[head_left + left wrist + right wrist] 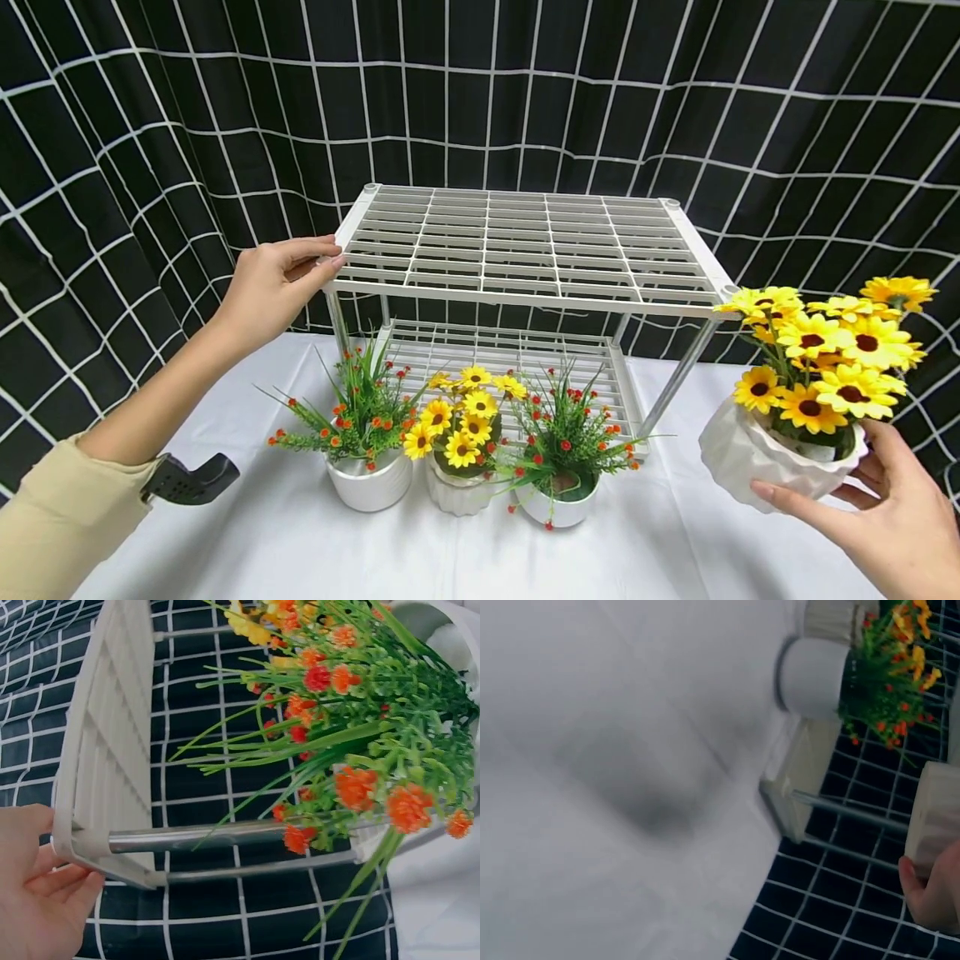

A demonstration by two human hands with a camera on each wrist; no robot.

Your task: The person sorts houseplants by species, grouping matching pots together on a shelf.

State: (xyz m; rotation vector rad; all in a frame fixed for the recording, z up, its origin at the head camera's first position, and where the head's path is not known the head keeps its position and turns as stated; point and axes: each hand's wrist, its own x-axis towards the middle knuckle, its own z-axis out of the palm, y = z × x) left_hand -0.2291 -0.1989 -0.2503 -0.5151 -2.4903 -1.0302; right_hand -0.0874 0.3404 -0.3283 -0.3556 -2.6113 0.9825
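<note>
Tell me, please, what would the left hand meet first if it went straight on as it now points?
The top shelf: the left hand appears to grip its left edge, so that edge comes first, though the exact contact is hard to judge.

You are facing draped, white-gridded black fabric (465, 108). Before you, a white-covered desk (292, 550) is stretching out, catching soft shadows (660, 817).

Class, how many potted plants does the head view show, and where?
4: three stand in a row before the rack, the left plant, middle plant and right plant; the fourth plant, with yellow flowers, is in the right hand.
</note>
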